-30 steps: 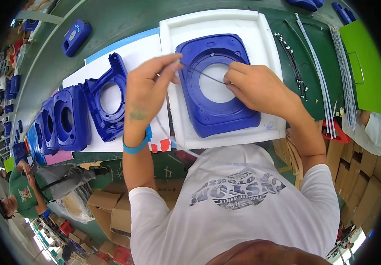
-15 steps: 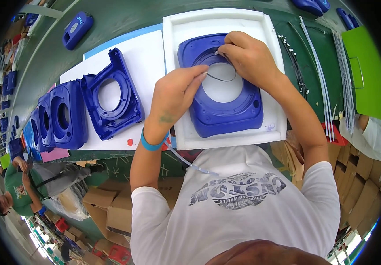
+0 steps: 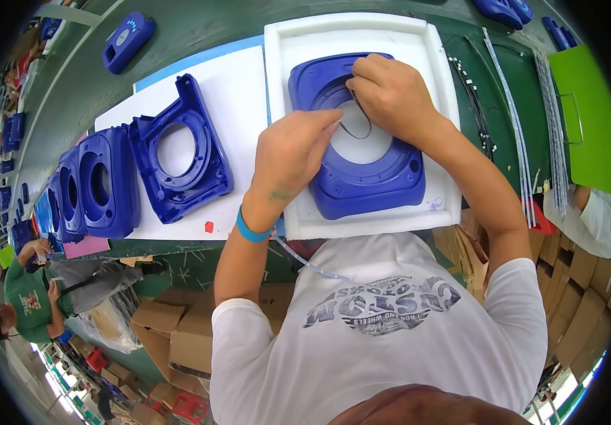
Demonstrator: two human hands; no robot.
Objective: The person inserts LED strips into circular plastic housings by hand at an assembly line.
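Observation:
A blue plastic housing (image 3: pixel 372 190) with a large round opening lies in the white foam tray (image 3: pixel 450 152). Over that opening, a thin dark cable (image 3: pixel 370 129) bends in a loose loop between my hands. My left hand (image 3: pixel 295 149) pinches one end of it at the opening's left side. Curled fingers of my right hand (image 3: pixel 392 92) grip the other part at the upper rim of the opening; the fingers hide that end. A blue band (image 3: pixel 252 228) circles my left wrist.
To the left, an upturned blue housing (image 3: pixel 217 170) and several upright ones (image 3: pixel 116 212) stand on a white sheet (image 3: pixel 247 106). Dark cables with white connectors (image 3: pixel 477 113) and pale strips (image 3: pixel 507 92) lie right, near a green panel (image 3: pixel 578 92). A co-worker (image 3: pixel 32 297) stands at lower left.
My left hand has shifted slightly right. My right hand's fingers have curled further over the cable, and its loop over the opening has become smaller.

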